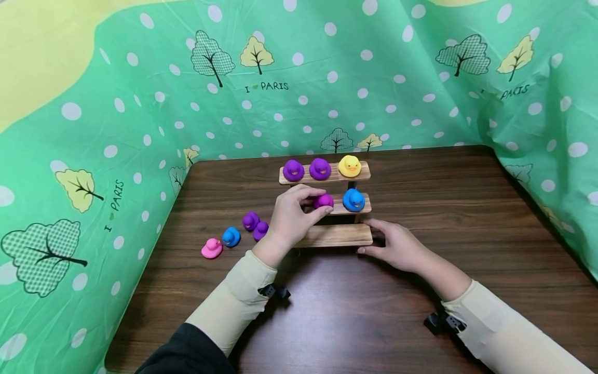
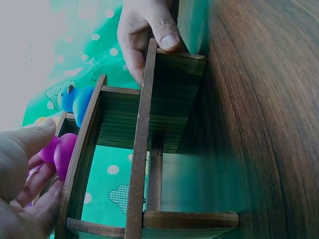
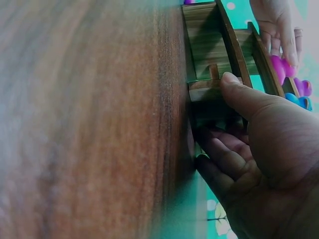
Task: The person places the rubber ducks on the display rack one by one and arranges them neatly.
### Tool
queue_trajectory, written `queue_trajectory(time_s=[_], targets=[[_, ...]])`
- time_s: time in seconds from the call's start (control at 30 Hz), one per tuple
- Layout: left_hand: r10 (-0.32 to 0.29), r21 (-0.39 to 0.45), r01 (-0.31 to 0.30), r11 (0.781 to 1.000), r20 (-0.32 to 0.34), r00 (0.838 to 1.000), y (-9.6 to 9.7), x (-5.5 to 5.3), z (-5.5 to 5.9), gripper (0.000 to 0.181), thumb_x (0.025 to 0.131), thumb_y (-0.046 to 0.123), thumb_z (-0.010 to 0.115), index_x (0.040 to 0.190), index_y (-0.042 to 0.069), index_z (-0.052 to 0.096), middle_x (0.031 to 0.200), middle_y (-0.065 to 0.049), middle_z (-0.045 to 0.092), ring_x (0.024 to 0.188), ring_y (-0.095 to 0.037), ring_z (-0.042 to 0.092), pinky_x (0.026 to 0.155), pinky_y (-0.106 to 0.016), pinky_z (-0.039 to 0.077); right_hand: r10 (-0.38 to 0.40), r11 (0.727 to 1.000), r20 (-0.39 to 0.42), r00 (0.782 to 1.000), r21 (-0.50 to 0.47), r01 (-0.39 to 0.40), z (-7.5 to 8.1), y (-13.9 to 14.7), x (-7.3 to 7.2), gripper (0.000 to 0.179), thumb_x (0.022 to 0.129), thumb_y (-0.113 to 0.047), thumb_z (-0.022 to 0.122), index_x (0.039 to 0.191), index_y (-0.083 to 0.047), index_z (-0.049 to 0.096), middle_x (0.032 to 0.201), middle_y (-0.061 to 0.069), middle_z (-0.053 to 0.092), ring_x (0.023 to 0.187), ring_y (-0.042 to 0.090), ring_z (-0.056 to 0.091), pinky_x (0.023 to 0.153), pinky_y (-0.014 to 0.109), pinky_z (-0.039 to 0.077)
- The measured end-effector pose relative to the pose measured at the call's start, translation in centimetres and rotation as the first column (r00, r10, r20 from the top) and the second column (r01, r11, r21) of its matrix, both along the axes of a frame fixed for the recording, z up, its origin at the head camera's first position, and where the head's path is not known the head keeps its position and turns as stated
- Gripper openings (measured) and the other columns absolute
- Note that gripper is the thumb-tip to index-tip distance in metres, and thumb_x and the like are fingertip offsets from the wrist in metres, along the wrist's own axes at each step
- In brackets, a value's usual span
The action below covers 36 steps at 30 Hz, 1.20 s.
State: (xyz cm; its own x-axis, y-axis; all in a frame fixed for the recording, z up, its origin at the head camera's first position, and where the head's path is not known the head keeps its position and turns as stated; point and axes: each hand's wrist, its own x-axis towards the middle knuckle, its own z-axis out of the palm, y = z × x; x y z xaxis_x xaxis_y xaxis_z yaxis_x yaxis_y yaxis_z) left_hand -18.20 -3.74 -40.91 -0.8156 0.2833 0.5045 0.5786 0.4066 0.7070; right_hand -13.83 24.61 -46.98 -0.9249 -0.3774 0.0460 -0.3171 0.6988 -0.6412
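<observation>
A three-step wooden shelf rack point(image 1: 336, 236) stands on the table. My left hand point(image 1: 290, 214) pinches a magenta rubber duck point(image 1: 324, 200) between thumb and fingers at the middle step. In the left wrist view that magenta duck point(image 2: 62, 153) sits right at the step's edge. To its right on the same step is a blue duck point(image 1: 354, 200). The right hand point(image 1: 401, 246) holds the right end of the lowest step, its thumb point(image 3: 232, 82) on the front edge and its other fingers curled at the end. Along the top step are two purple ducks point(image 1: 320, 169) and a yellow duck point(image 1: 350, 166).
Left of the rack on the brown table point(image 1: 420, 197) lie a pink duck point(image 1: 212, 248), a small blue duck point(image 1: 231, 237) and two more purple ducks point(image 1: 250, 221), one beside my left wrist. A green patterned cloth point(image 1: 299, 104) surrounds the back and sides.
</observation>
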Motion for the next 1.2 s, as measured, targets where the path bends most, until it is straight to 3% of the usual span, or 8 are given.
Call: queue_trajectory(time_s=[0.37,0.73,1.03,1.2], targets=[[-0.021,0.043,0.021,0.999,-0.009,1.000,-1.0,-0.1,-0.1,0.036,0.083,0.018,0.092,0.114,0.005,0.079,0.105,-0.003,0.073,0.096,-0.017,0.072,0.086,-0.025,0.061,-0.003,1.000,-0.009,1.000,0.013,0.003,0.0,0.0,0.0,0.070,0.089,-0.037,0.086,0.146,-0.008,0.058,0.130,0.010,0.071,0.121,0.028,0.066,0.097,0.053,0.056],[-0.029,0.080,0.030,0.996,-0.011,1.000,-4.5,0.0,0.2,0.034,0.085,0.014,0.090,0.116,0.007,0.078,0.109,-0.002,0.072,0.100,-0.026,0.074,0.088,-0.033,0.062,0.000,1.000,-0.010,1.000,0.002,0.000,-0.3,0.2,-0.1,0.072,0.088,-0.043,0.086,0.146,-0.010,0.058,0.130,0.008,0.071,0.122,0.027,0.066,0.098,0.053,0.056],[-0.085,0.170,0.083,0.982,0.004,0.996,-7.6,-0.3,-0.3,0.030,0.086,0.003,0.087,0.115,0.000,0.078,0.108,-0.010,0.074,0.101,-0.036,0.072,0.088,-0.043,0.063,-0.004,1.000,-0.005,1.000,-0.001,0.004,-0.3,0.2,-0.1,0.072,0.088,-0.042,0.086,0.146,-0.009,0.058,0.130,0.008,0.071,0.121,0.027,0.067,0.098,0.053,0.056],[-0.075,0.154,0.064,0.986,0.065,0.995,-9.5,0.0,-0.4,0.030,0.088,0.006,0.086,0.116,0.006,0.078,0.110,-0.005,0.074,0.098,-0.034,0.071,0.074,-0.028,0.062,-0.006,1.000,0.006,1.000,-0.007,0.006,-0.2,0.1,-0.1,0.070,0.088,-0.042,0.086,0.145,-0.010,0.059,0.129,0.008,0.071,0.119,0.027,0.068,0.098,0.052,0.057]])
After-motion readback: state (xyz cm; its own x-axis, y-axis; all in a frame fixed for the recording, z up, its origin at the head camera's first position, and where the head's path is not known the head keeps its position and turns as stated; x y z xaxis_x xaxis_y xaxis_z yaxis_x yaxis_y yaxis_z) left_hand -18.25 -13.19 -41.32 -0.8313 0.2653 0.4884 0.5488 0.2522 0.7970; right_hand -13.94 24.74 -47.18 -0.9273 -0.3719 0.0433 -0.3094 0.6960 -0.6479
